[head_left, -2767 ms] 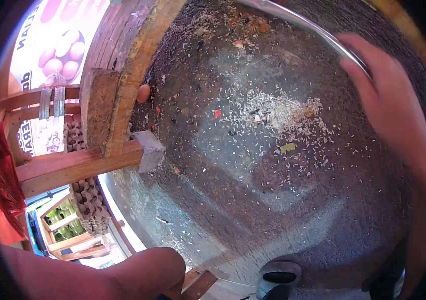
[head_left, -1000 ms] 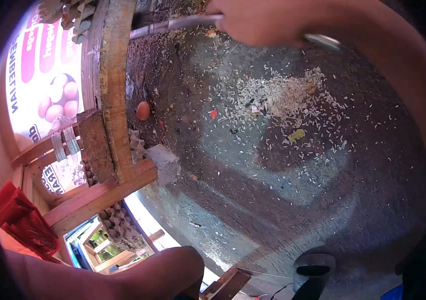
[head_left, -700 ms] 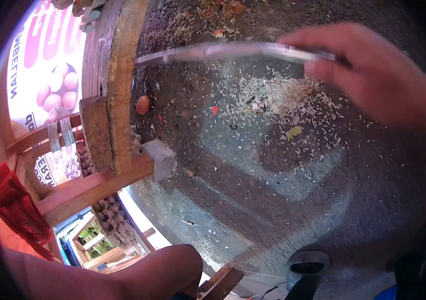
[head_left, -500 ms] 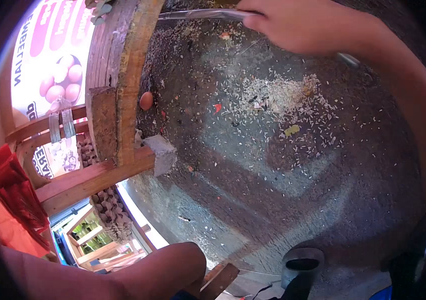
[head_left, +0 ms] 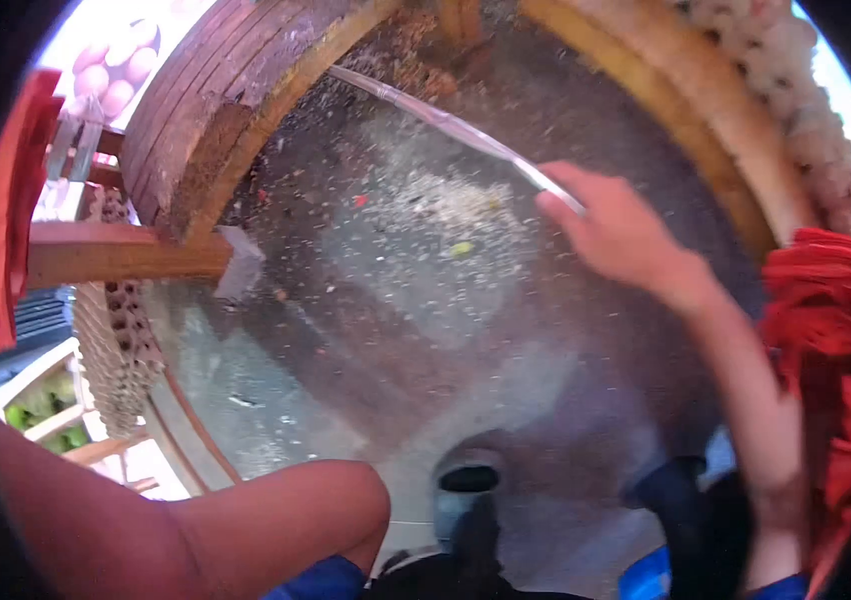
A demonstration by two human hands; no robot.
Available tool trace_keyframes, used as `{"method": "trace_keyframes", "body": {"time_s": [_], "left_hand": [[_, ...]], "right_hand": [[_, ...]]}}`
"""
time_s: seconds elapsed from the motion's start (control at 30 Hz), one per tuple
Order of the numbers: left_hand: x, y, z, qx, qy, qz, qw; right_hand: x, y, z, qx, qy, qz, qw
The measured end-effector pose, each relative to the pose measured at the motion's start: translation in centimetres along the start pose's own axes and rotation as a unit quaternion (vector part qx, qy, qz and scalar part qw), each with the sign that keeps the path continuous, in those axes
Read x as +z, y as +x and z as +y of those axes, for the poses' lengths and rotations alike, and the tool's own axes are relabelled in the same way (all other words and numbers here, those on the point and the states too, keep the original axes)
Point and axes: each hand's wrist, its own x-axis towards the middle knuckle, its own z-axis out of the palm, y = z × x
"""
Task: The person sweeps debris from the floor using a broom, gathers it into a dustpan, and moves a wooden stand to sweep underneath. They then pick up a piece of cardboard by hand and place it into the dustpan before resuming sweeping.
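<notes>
My right hand (head_left: 616,220) is closed round the near end of a long, thin, shiny stick (head_left: 446,122). Its far end reaches the foot of the wooden frame at upper left; what it touches there I cannot make out. Pale rice-like grains (head_left: 456,205) lie heaped and scattered on the dark floor (head_left: 416,370) below the stick. Among them are a yellow-green scrap (head_left: 462,248) and a red scrap (head_left: 360,201). At lower left, a bent bare limb (head_left: 286,510) ends in a rounded shape, apparently my left arm; no fingers show.
A wooden frame (head_left: 196,150) with a jutting beam (head_left: 126,252) stands at left, with stacked egg trays (head_left: 111,350) below. Another wooden beam (head_left: 686,90) and more egg trays (head_left: 766,60) are at upper right. Red bags (head_left: 826,310) hang at right. A shoe (head_left: 466,490) is below.
The view has swung right, bringing the right-hand beam, trays and red bags into sight. My right hand appears lower, still holding the stick, which now slants. The egg by the frame is out of sight.
</notes>
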Motion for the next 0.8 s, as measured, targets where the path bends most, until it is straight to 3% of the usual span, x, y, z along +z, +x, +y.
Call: {"method": "trace_keyframes", "body": {"time_s": [0.1,0.27,0.47,0.53,0.67,0.8], "left_hand": [[0.2,-0.3,0.5,-0.008,-0.023,0.043,0.999],[0.1,0.1,2.9,-0.004,-0.055,0.065,0.996],[-1.5,0.7,10.1,0.030,-0.157,0.083,0.984],[-2.7,1.2,11.3,0.035,-0.171,0.097,0.980],[-6.9,3.4,12.0,0.033,-0.140,0.165,0.976],[-10.0,3.6,12.7,-0.006,-0.091,0.193,0.977]], "right_hand": [[0.5,-0.3,-1.6,0.087,0.005,-0.002,0.996],[0.3,-1.9,-4.2,0.133,0.000,0.047,0.990],[-0.9,-0.7,-2.4,0.118,-0.138,0.007,0.983],[-1.3,0.1,-2.3,0.205,-0.216,-0.005,0.954],[-0.3,0.4,-3.1,0.202,-0.197,0.054,0.958],[0.2,1.5,-1.5,0.137,-0.143,0.125,0.972]]}}
